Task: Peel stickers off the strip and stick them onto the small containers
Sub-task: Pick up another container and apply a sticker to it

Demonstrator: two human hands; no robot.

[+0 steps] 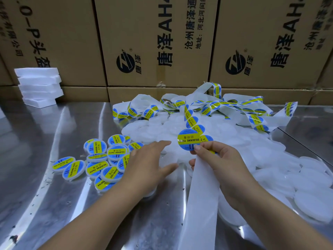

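A long white backing strip (200, 186) runs from the bottom of the view up to my right hand (219, 161), which pinches it just below a round blue and yellow sticker (189, 139) that stands half lifted off the strip. My left hand (146, 163) is open, its fingers stretched over the plain white round containers (225, 134) heaped in the middle of the table. Left of that hand lies a cluster of several labelled containers (100, 159). More strip with stickers (212, 105) lies tangled behind the heap.
The work surface is a shiny steel table (54, 195). Printed cardboard boxes (153, 42) form a wall along the back. A stack of white foam blocks (39, 85) stands at the back left. More white containers (310, 192) spread to the right edge.
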